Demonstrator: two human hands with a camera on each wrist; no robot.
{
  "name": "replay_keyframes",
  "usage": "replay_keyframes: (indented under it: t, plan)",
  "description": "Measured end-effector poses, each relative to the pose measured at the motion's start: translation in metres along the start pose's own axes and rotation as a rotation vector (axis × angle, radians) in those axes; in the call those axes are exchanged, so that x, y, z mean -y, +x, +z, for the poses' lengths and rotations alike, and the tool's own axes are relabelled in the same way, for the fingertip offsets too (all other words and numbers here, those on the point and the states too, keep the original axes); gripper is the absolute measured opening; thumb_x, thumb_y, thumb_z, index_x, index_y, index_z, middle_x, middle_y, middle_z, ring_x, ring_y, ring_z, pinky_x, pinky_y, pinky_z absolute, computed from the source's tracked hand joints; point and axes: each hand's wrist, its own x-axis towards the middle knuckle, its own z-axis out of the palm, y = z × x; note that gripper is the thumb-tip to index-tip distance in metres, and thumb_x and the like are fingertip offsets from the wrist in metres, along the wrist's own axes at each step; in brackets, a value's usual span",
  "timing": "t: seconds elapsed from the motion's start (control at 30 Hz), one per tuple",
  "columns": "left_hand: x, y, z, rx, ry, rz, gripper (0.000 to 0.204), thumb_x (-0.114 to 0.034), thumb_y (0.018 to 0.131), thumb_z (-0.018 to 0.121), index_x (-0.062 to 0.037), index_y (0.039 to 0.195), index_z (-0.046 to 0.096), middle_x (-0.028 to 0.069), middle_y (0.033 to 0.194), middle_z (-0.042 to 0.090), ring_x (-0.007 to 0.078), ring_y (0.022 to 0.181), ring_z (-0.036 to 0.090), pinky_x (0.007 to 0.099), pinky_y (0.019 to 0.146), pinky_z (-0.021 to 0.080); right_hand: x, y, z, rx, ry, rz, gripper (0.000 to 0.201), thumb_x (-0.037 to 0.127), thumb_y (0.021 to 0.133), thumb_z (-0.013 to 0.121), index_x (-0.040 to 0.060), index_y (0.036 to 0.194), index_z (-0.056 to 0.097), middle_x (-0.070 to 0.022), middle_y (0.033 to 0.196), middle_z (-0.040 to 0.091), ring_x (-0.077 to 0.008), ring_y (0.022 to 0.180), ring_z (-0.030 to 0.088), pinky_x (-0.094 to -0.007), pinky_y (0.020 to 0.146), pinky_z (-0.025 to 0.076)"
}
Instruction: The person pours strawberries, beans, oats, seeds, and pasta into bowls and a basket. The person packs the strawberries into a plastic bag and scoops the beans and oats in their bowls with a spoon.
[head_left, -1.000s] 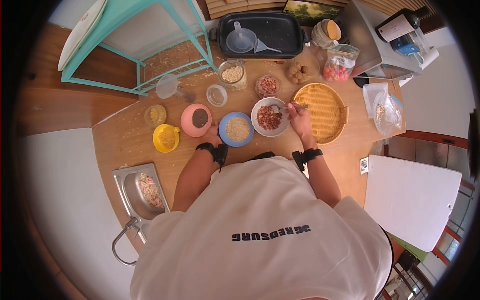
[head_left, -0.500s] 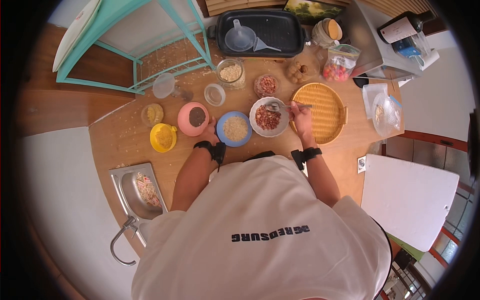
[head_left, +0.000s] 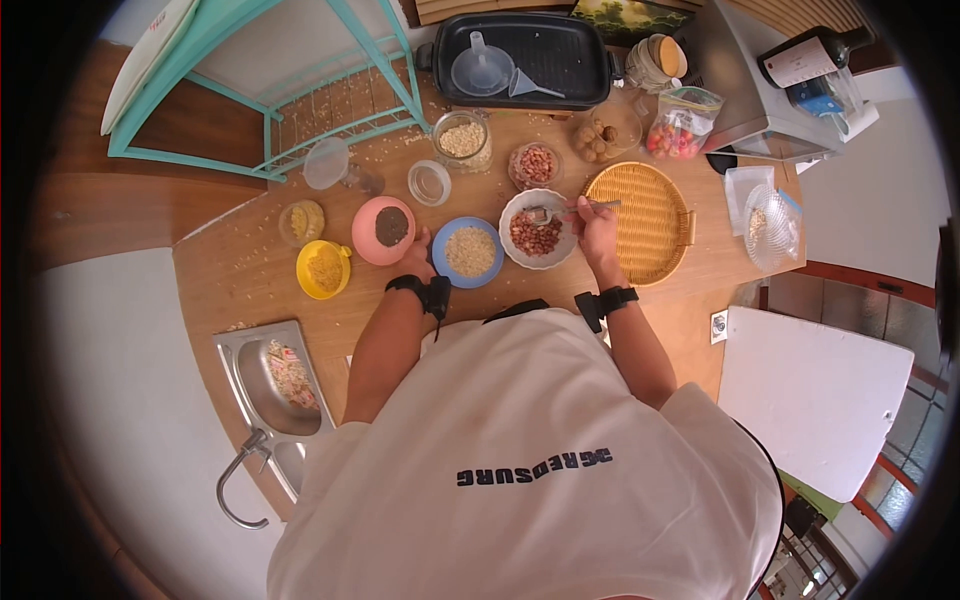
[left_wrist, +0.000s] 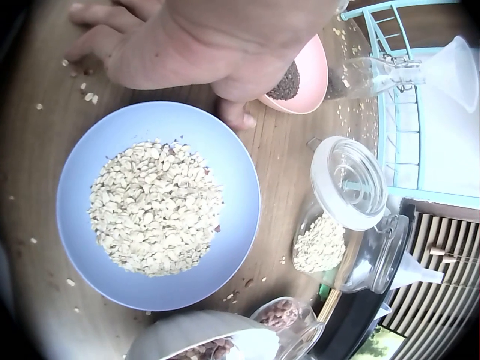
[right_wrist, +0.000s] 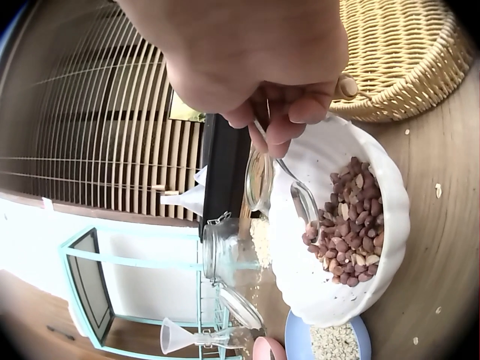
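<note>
My right hand (right_wrist: 255,60) pinches the handle of a metal spoon (right_wrist: 301,196), whose bowl end touches the red-skinned nuts (right_wrist: 352,225) inside a white scalloped bowl (right_wrist: 291,259). In the left wrist view my left hand (left_wrist: 202,45) rests on the table, fingers spread and relaxed, between the blue bowl of oats (left_wrist: 75,217) and the pink bowl (left_wrist: 316,75) of dark grains. It holds nothing. The head view has the blue bowl (head_left: 440,262) just left of the white bowl (head_left: 510,248).
A round wicker tray (head_left: 650,225) lies right of the white bowl. Behind are a jar of oats (head_left: 463,140), a jar of nuts (head_left: 533,165) and a black pan (head_left: 560,60). A yellow bowl (head_left: 304,280) stands left, above the sink (head_left: 245,360).
The spoon has shifted and turned slightly within the white bowl, still in my right hand. My left hand stays beside the pink bowl. The head view has drifted a little.
</note>
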Motion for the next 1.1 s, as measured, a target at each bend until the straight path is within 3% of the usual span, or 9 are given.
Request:
replay_keyframes:
  t: [0.17,0.27,0.33,0.57,0.63,0.73,0.83,0.9,1.1]
  plan:
    - [0.000,-0.005,0.001,0.009,0.013,0.058,0.052,-0.048,0.088,0.061,-0.0097,0.123,0.052,0.0133,0.126,0.056,0.0337,0.106,0.053,0.0648,0.080,0.043,0.015,-0.006,-0.009,-0.012,0.113,0.061,0.027,0.021,0.096,0.052,-0.0014,0.092,0.067,-0.0051,0.069,0.063,-0.0094,0.052,0.050,-0.0220,0.049,0.038]
    - [0.005,0.018,-0.004,0.089,-0.070,0.088,0.035,-0.041,0.091,0.061,-0.0110,0.108,0.060,0.0089,0.111,0.062,0.0272,0.092,0.057,0.0554,0.074,0.049,0.021,0.000,-0.010,-0.011,0.263,0.064,0.026,0.021,0.096,0.052,-0.0022,0.094,0.065,-0.0058,0.071,0.064,-0.0109,0.054,0.053,-0.0229,0.050,0.042]
    - [0.001,-0.008,0.002,0.043,-0.116,0.061,0.024,-0.036,0.092,0.060,-0.0131,0.097,0.062,0.0050,0.099,0.065,0.0233,0.084,0.059,0.0482,0.072,0.052,0.030,0.006,-0.006,-0.021,0.362,0.049,0.026,0.020,0.096,0.052,-0.0029,0.095,0.064,-0.0064,0.072,0.064,-0.0117,0.056,0.056,-0.0235,0.050,0.044]
    - [-0.004,-0.023,0.004,-0.069,0.042,0.052,0.043,-0.038,0.090,0.063,-0.0111,0.122,0.053,0.0113,0.120,0.058,0.0260,0.101,0.054,0.0490,0.078,0.051,0.049,0.011,0.004,-0.076,0.193,-0.015,0.025,0.019,0.095,0.053,-0.0039,0.093,0.063,-0.0083,0.072,0.065,-0.0132,0.055,0.059,-0.0248,0.051,0.049]
    - [0.002,-0.002,-0.006,0.092,0.037,0.159,0.053,-0.038,0.089,0.065,-0.0110,0.131,0.047,0.0132,0.128,0.053,0.0266,0.108,0.051,0.0498,0.080,0.050,0.046,0.007,0.003,-0.082,0.133,-0.029,0.026,0.020,0.095,0.054,-0.0035,0.092,0.064,-0.0080,0.071,0.064,-0.0127,0.054,0.058,-0.0243,0.050,0.048]
    - [0.004,-0.007,-0.002,0.087,-0.038,0.133,0.055,-0.045,0.091,0.058,-0.0142,0.134,0.043,0.0119,0.106,0.062,0.0288,0.088,0.061,0.0525,0.069,0.051,0.033,0.008,-0.007,-0.021,0.013,-0.122,0.027,0.023,0.094,0.057,-0.0021,0.089,0.066,-0.0062,0.068,0.064,-0.0112,0.053,0.057,-0.0228,0.049,0.046]
    - [0.002,-0.019,0.001,0.137,-0.118,0.099,0.052,-0.044,0.091,0.059,-0.0131,0.130,0.045,0.0114,0.104,0.063,0.0291,0.088,0.062,0.0525,0.069,0.052,0.021,0.007,-0.012,0.046,-0.183,-0.150,0.027,0.024,0.093,0.060,-0.0008,0.088,0.068,-0.0053,0.066,0.064,-0.0107,0.054,0.057,-0.0227,0.050,0.044]
    - [-0.002,-0.024,0.003,0.107,-0.089,0.074,0.052,-0.044,0.090,0.060,-0.0130,0.129,0.046,0.0113,0.105,0.063,0.0295,0.089,0.062,0.0535,0.069,0.052,0.017,0.001,-0.009,0.091,-0.580,-0.161,0.026,0.024,0.092,0.061,-0.0001,0.091,0.068,-0.0053,0.067,0.064,-0.0113,0.055,0.057,-0.0239,0.051,0.045]
    - [-0.002,-0.019,0.005,0.050,-0.097,0.035,0.051,-0.044,0.089,0.062,-0.0128,0.126,0.048,0.0115,0.106,0.063,0.0304,0.090,0.062,0.0555,0.071,0.052,0.011,-0.010,-0.001,0.040,-0.333,-0.111,0.026,0.022,0.094,0.058,-0.0008,0.093,0.069,-0.0044,0.070,0.065,-0.0096,0.056,0.056,-0.0237,0.051,0.044]
